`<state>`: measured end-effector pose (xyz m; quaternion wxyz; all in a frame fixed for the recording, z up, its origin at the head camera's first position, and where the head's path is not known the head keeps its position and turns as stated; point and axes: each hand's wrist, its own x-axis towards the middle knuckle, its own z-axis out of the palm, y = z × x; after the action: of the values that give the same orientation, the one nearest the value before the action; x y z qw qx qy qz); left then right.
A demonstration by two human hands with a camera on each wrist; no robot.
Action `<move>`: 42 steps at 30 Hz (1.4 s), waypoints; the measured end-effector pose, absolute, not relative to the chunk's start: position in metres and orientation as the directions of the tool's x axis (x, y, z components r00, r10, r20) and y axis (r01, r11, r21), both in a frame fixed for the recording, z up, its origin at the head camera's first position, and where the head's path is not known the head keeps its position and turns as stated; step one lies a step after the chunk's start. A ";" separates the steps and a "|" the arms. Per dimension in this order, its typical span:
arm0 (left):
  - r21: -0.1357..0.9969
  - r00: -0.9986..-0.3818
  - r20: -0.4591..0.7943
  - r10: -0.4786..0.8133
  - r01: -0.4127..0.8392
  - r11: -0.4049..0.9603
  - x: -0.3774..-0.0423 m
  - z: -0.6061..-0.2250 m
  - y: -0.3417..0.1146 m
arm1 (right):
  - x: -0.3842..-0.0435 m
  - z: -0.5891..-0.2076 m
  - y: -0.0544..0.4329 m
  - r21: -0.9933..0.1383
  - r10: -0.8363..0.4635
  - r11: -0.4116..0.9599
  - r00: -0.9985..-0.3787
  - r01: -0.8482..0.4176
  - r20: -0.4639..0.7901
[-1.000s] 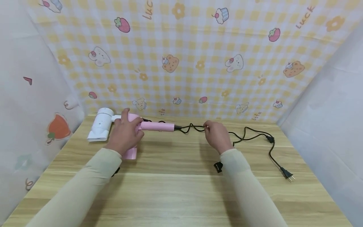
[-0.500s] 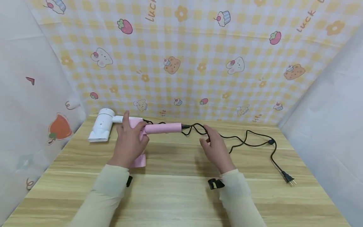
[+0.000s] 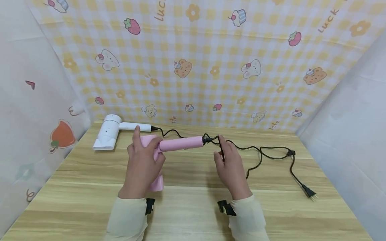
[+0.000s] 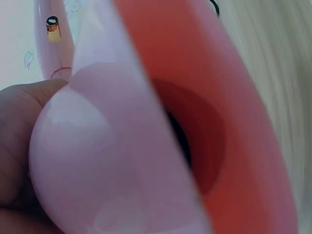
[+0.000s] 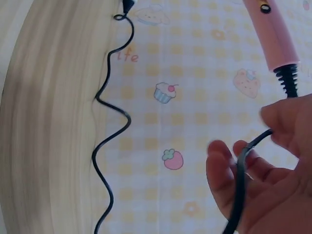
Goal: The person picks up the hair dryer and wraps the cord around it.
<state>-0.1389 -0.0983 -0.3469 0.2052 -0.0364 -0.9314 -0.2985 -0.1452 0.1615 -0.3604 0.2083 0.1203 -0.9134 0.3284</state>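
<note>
My left hand (image 3: 141,169) grips a pink hair dryer (image 3: 181,144) by its head, with the handle pointing right. Most of the head is hidden behind my fingers in the head view; its hollow red-lined opening (image 4: 195,58) fills the left wrist view. From the handle's end a black cord (image 5: 240,180) runs to my right hand (image 3: 233,169). There it passes between the thumb and the curled fingers, which hold it loosely. Behind the pink one, a white hair dryer (image 3: 108,132) lies on the wooden table (image 3: 193,214).
The white dryer's cord (image 3: 172,131) trails right along the back of the table. At the right lie a cord loop and a black plug (image 3: 309,191) with metal prongs. A checked cloth (image 3: 211,90) stands behind the table, with pale sheets at both sides.
The pink hair dryer has moved right and toward me in my left hand, uncovering the white dryer's handle. My right hand has come nearer, its pinch on the cord loosened.
</note>
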 end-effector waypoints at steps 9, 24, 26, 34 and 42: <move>0.513 -0.867 0.496 -0.049 0.247 0.822 -0.137 -0.349 -0.094 | -0.139 -0.359 0.157 -0.475 -0.160 0.799 -0.893 -0.368 0.421; 0.490 -0.848 0.529 -0.035 0.270 0.829 -0.139 -0.345 -0.096 | -0.144 -0.360 0.157 -0.296 -0.289 0.802 -0.771 -0.519 0.568; 0.487 -0.851 0.525 -0.024 0.277 0.828 -0.139 -0.346 -0.095 | -0.143 -0.361 0.157 -0.277 -0.301 0.806 -0.765 -0.523 0.570; 0.459 -0.850 0.527 0.011 0.295 0.838 -0.142 -0.354 -0.086 | -0.139 -0.364 0.157 -0.247 -0.362 0.819 -0.800 -0.518 0.479; 0.451 -0.837 0.546 0.024 0.318 0.834 -0.147 -0.351 -0.086 | -0.143 -0.359 0.160 -0.249 -0.410 0.798 -0.797 -0.549 0.443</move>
<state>-0.1467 -0.0861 -0.3511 0.2695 -0.0928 -0.9189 -0.2726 -0.1427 0.1604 -0.3593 0.1867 0.2580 -0.9296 0.1856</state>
